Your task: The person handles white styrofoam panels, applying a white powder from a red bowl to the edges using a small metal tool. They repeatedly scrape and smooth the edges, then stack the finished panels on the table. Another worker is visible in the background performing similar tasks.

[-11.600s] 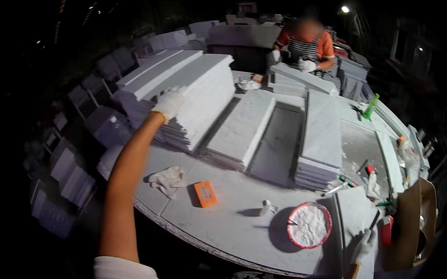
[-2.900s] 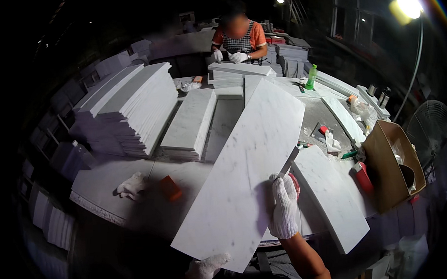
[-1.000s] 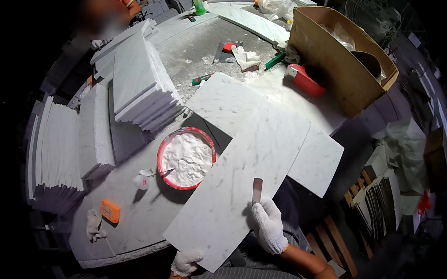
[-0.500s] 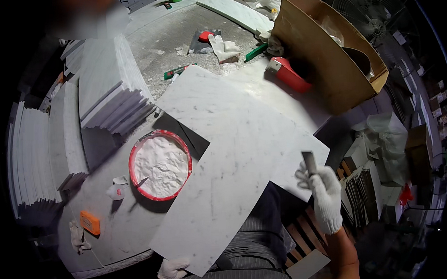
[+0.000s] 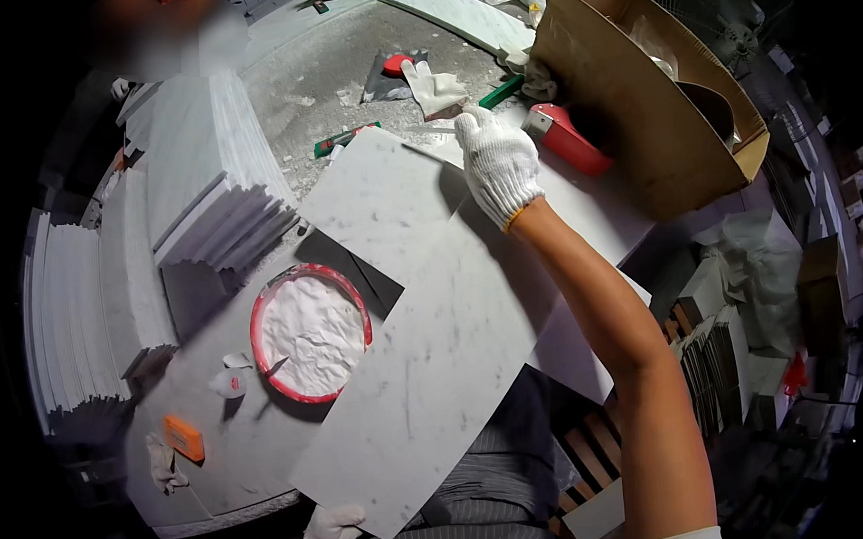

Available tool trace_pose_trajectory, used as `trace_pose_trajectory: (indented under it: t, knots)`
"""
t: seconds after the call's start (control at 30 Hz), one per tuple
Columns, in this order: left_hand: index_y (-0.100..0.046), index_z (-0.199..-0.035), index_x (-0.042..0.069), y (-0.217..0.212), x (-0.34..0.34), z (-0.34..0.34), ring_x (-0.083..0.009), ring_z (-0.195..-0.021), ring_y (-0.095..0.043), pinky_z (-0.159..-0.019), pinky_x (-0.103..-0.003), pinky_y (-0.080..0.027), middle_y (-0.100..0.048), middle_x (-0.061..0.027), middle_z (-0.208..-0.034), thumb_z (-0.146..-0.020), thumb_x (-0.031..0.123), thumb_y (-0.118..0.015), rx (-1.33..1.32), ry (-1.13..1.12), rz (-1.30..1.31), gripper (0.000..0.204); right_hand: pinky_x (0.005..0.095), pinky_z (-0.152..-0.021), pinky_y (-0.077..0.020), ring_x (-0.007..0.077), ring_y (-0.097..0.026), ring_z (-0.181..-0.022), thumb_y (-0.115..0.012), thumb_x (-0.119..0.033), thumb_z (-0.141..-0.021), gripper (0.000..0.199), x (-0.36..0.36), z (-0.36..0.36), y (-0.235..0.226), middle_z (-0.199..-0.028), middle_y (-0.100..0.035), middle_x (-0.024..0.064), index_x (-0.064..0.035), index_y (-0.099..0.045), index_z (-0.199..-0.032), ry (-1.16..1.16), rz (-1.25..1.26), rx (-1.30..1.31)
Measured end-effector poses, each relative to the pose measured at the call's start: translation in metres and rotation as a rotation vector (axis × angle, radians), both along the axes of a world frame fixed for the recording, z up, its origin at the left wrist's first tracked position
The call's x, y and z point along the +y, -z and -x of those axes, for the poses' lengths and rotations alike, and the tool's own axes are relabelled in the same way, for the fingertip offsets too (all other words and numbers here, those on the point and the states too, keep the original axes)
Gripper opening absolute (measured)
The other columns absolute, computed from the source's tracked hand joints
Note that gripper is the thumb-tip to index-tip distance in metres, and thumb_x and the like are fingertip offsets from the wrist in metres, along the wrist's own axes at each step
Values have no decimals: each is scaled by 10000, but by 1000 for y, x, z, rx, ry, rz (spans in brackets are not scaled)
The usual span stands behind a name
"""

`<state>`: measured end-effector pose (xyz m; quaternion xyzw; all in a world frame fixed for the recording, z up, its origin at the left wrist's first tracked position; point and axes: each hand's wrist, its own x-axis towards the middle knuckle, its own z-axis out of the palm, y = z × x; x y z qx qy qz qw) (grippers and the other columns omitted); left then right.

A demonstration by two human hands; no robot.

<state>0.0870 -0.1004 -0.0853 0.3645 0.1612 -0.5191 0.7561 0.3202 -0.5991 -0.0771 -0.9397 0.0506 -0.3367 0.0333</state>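
Note:
A long white marble slab [image 5: 425, 365] with grey veining lies diagonally before me, across another marble slab [image 5: 372, 191]. My left hand [image 5: 333, 528], in a white knit glove, grips its near corner, fingers partly hidden. Stretched over the far end is my right hand [image 5: 499, 158], gloved too and closed around a thin flat metal scraper [image 5: 433, 130]. The scraper's blade points left past the fingers; its rest is hidden in the fist. Left of the slab stands a red-rimmed round tub [image 5: 365, 315] of white paste, a thin tool's end poking out.
Stacks of slabs [image 5: 200, 173] rise at the left. A cardboard box [image 5: 625, 101] and a red tape dispenser [image 5: 571, 141] stand at the far right. Beyond my right hand lies a loose glove [image 5: 435, 87]; an orange box [image 5: 184, 438] sits near left.
My right hand has swung forward and left with the scraper, from the slab's right side to its far end. My left hand stays at the near corner.

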Motion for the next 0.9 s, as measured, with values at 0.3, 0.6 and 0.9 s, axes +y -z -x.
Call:
trace_pose_trajectory:
  t: [0.3, 0.6, 0.9]
  knots:
    - [-264, -1485, 21, -20, -23, 5, -383, -1326, -448, -1099, -578, -364, -383, -208, -1479, -794, -92, -564, 125, -146, -41, 762, 413, -606, -525, 275, -653, -778, -542, -102, -856, 107, -22, 37, 4, -995, -655, 106, -64, -580, -949, 13, 55, 24]
    - [-265, -1483, 13, -20, -32, 5, -380, -1339, -430, -1113, -572, -346, -378, -203, -1485, -806, -56, -576, 153, -251, -21, 748, 398, -699, -556, 341, -666, -846, -581, -76, -911, 128, -50, 137, -6, -1025, -673, 171, -7, -607, -1016, 128, 68, 52]
    - [-267, -1480, 5, -27, -32, 10, -376, -1351, -412, -1126, -565, -327, -373, -197, -1492, -817, -19, -589, 158, -425, -32, 737, 260, -811, -517, 116, -604, -911, -502, 8, -979, 201, -36, 218, -2, -1034, -602, 53, -15, -571, -1166, 228, -1060, -358]
